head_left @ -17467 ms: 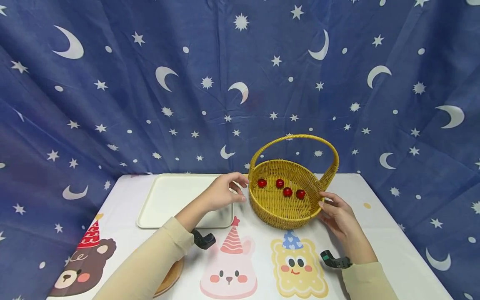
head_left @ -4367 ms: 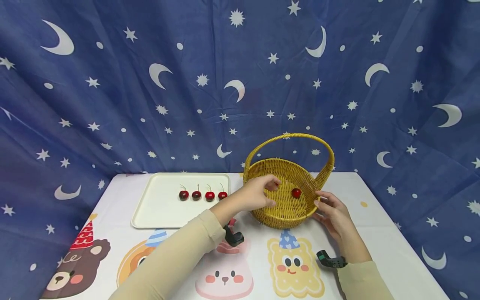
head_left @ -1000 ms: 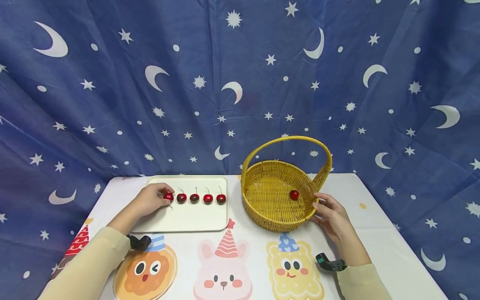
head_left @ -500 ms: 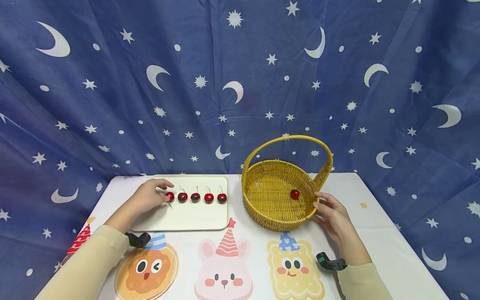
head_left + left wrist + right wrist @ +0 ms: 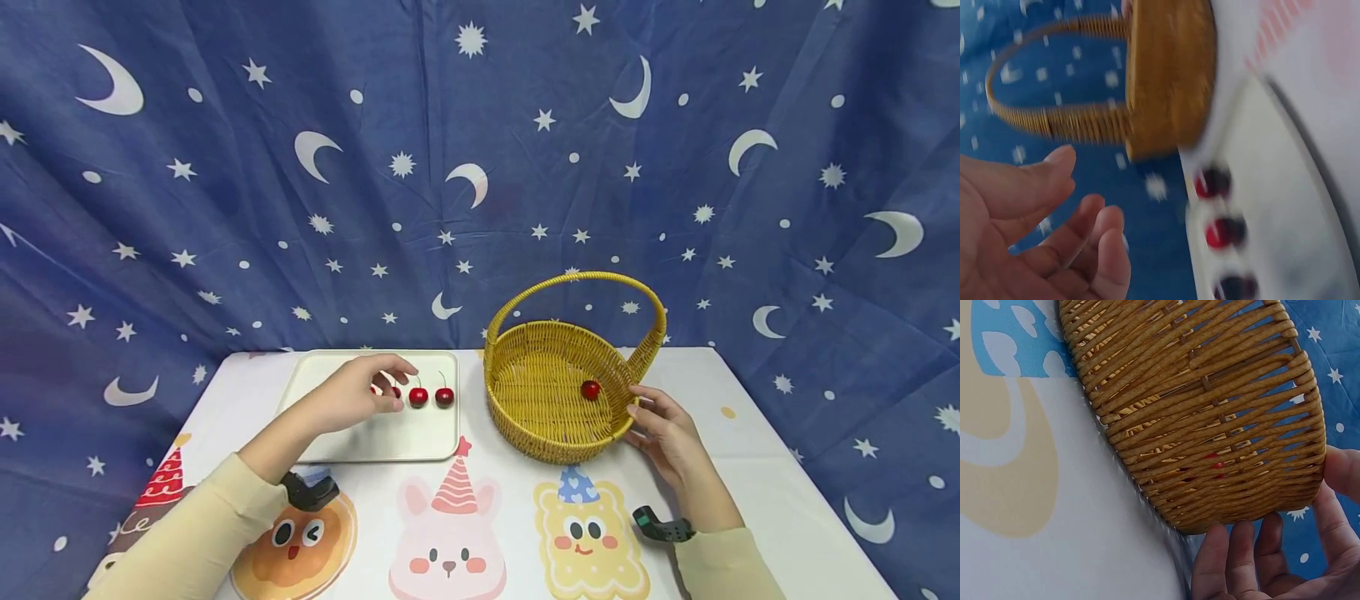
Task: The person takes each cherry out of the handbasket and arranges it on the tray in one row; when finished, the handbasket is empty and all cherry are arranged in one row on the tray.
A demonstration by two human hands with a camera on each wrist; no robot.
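My left hand (image 5: pixel 348 398) hovers over the white tray (image 5: pixel 390 446), fingers loosely bent, with nothing between thumb and fingers in the left wrist view. Beneath it, a row of cherries (image 5: pixel 417 397) with stems lies along the tray; the hand hides the row's left part. To the right stands a yellow wicker basket (image 5: pixel 536 396) with a tall arched handle. One red cherry (image 5: pixel 590 390) sits inside it, right of centre. My right hand (image 5: pixel 678 442) holds the basket's right rim, with the thumb at the rim and fingers against the woven side (image 5: pixel 1210 450).
A white tablecloth (image 5: pixel 750 483) with printed cartoon figures covers the table. Behind it hangs a blue curtain (image 5: pixel 525 192) with moons and stars. The basket stands just right of the tray, its handle (image 5: pixel 577 275) rising in front of the curtain.
Over the longer span, cherries went from the basket into a row on the tray. Within the last second, my left hand let go of the leftmost cherry and moved right. My right hand stayed put.
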